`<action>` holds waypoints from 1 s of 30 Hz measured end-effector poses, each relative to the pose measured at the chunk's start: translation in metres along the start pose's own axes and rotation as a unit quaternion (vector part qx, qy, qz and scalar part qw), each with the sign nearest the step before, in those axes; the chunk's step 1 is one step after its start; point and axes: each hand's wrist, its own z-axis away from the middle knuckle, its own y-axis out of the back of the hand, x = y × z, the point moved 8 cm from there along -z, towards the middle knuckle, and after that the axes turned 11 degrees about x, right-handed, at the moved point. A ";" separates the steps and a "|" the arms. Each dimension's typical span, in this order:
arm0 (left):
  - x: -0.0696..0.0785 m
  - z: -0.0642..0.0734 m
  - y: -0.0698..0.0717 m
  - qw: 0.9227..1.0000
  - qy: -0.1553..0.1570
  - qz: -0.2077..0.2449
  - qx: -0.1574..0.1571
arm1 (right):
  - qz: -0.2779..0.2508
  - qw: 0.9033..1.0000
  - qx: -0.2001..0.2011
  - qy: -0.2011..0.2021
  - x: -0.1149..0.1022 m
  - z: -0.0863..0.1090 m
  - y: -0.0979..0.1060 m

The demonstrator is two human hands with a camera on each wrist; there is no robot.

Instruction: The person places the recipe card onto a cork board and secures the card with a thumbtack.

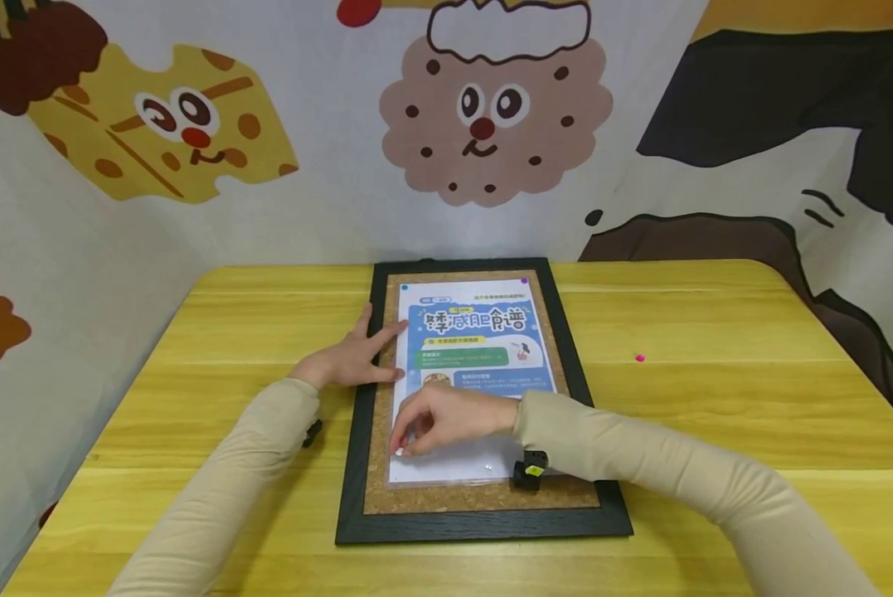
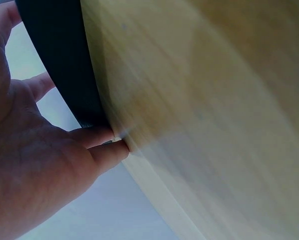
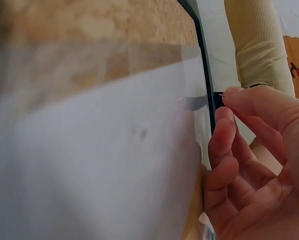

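"Which step?"
"Pinning, apparently: a sheet (image 1: 476, 373) lies on corkboard (image 1: 483, 499), blue pin (image 1: 405, 287) at eleven o'clock, purple pin (image 1: 524, 281) at one. The left hand (image 1: 351, 356) rests, fingers spread, at nine; the right hand (image 1: 453, 417) pinches what seems a white pin (image 1: 399, 452) near seven."
"Next?"
"Likely a firm push into that corner. A pink pin (image 1: 640, 358) lies on the bench (image 1: 715, 414) at three."

The person's got on long pale-beige sleeves: the left sleeve (image 1: 222, 473) runs in from seven o'clock, the right sleeve (image 1: 662, 448) from about five. Both look plain and creased, though up close fine ribbing shows. At six o'clock on the right cuff (image 1: 546, 419) there's a boxy black gadget (image 1: 526, 477) with a yellow marking (image 1: 534, 470); a dark piece (image 1: 313, 433) shows at five o'clock by the left cuff (image 1: 297, 406).
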 end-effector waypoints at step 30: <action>0.002 0.001 0.002 1.000 -0.002 -0.007 -0.001 | 0.125 0.991 -0.027 0.025 -0.008 -0.002 -0.018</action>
